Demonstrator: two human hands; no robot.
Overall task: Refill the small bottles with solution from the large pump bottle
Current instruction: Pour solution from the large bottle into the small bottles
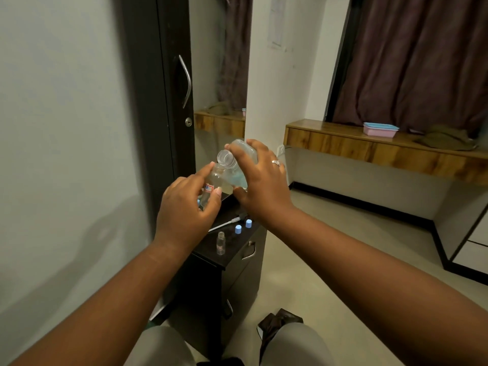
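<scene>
My right hand grips the large clear bottle, which has no pump on it and is tilted with its open mouth toward the left. A little bluish solution lies in its lower side. My left hand holds a small clear bottle with a red and blue label, its open neck right under the large bottle's mouth. Another small open bottle stands on the dark cabinet top. The pump with its tube lies there beside two blue caps.
The dark cabinet has drawers with metal handles and stands against a grey wall beside a black wardrobe door and a mirror. A wooden shelf at right carries a pink box. A brown shoe lies on the floor.
</scene>
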